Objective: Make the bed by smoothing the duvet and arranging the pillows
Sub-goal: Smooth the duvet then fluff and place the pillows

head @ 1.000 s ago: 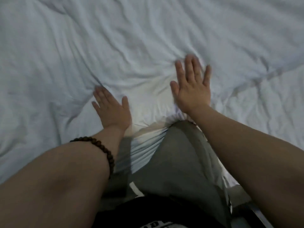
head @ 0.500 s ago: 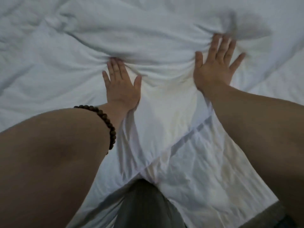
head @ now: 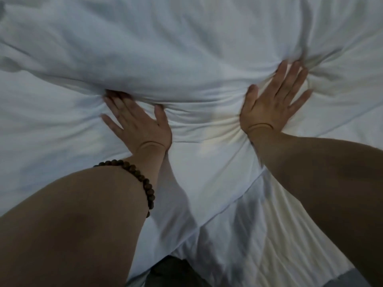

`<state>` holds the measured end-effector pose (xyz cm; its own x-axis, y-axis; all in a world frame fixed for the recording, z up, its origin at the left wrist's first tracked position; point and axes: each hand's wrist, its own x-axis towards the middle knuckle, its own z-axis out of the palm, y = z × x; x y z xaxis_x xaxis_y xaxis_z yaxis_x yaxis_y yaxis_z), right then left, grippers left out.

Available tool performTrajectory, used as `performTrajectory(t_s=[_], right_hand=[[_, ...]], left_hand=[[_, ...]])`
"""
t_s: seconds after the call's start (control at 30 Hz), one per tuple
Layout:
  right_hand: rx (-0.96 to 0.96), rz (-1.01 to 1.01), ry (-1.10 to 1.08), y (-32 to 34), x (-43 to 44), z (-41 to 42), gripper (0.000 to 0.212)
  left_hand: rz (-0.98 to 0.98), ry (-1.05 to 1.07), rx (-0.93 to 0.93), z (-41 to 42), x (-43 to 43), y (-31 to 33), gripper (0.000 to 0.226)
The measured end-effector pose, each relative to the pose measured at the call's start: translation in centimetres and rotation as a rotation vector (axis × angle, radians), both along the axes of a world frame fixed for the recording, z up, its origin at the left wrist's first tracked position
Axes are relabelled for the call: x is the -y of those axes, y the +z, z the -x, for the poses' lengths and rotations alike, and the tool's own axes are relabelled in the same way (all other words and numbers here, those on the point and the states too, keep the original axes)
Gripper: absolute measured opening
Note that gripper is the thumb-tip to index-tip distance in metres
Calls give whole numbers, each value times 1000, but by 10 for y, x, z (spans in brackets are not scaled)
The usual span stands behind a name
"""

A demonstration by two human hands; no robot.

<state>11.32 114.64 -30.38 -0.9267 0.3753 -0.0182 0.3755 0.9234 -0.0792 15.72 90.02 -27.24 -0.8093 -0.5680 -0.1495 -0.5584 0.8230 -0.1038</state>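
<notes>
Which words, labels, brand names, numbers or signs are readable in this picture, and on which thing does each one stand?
None: no text can be read in this view.
The white duvet is plain, with no tag or print showing.
The beaded bracelet on the left wrist carries no letters.
The dark clothing at the bottom edge shows no print here.

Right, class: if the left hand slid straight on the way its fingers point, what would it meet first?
The left hand would run straight into the raised fold of duvet; its fingers seem pressed against the fold's base, though depth is unclear.
</notes>
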Motion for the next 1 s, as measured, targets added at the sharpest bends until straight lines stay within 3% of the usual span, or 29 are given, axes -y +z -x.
performTrajectory(t_s=[0.27,1.0], right_hand=[[-48,-78,24,-15,0,3,74],[-86,-47,13,-15,-1,1,78]], left_hand=[[-8,-15,62,5,2,-13,88],[-77,-63,-29,0,6,-34,85]])
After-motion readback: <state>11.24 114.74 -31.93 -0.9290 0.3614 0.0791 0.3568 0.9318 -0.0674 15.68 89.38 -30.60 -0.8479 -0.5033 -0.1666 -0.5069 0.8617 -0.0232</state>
